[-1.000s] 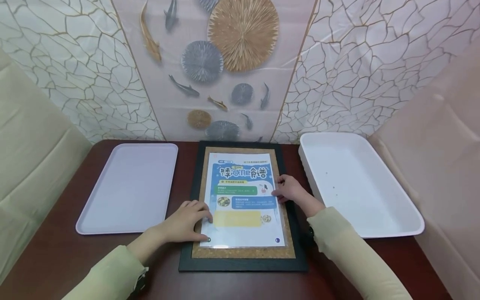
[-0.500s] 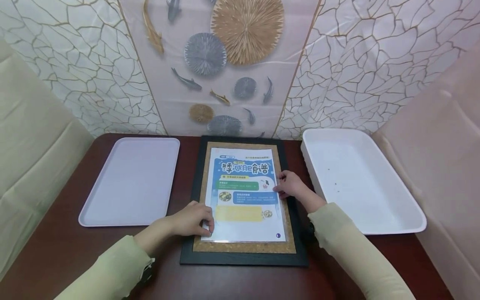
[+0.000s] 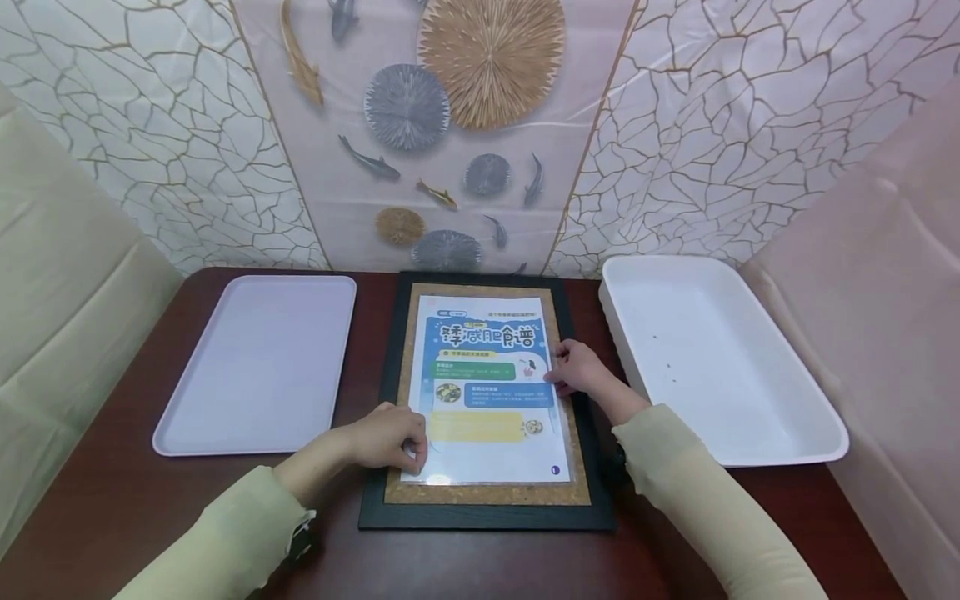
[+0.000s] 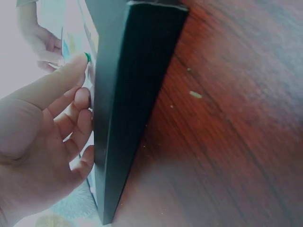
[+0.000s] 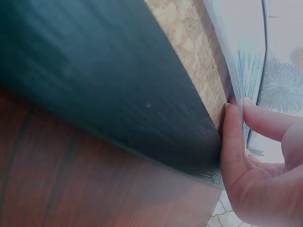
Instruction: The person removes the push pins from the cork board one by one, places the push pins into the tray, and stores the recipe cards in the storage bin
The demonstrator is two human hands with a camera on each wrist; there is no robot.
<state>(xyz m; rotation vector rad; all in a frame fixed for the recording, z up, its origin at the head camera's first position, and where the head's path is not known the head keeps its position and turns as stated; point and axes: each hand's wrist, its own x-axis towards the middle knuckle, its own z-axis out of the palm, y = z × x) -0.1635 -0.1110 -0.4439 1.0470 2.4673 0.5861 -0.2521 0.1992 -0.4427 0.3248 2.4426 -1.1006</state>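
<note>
A printed recipe sheet (image 3: 487, 454) with a shiny plastic cover lies on a corkboard (image 3: 525, 493) in a black frame (image 3: 487, 517). My left hand (image 3: 386, 437) is at the sheet's lower left corner. Its thumb and index finger come together there over a small green thumbtack (image 4: 87, 56), mostly hidden under the thumb. The other fingers are curled, their tips against the board. My right hand (image 3: 581, 371) pinches the sheet's right edge between thumb and index finger. In the right wrist view, that sheet edge (image 5: 244, 61) stands off the cork (image 5: 194, 47).
A flat white tray (image 3: 258, 367) lies on the dark wooden table (image 3: 480, 567) at the left. At the right stands a deeper white tray (image 3: 712, 358), with a few dark specks inside. Patterned fabric (image 3: 465, 150) hangs behind, and pale padded panels flank both sides.
My left thumb and fingers have closed together at the lower left corner, covering the green spot that showed earlier. My right hand keeps its place at the right edge.
</note>
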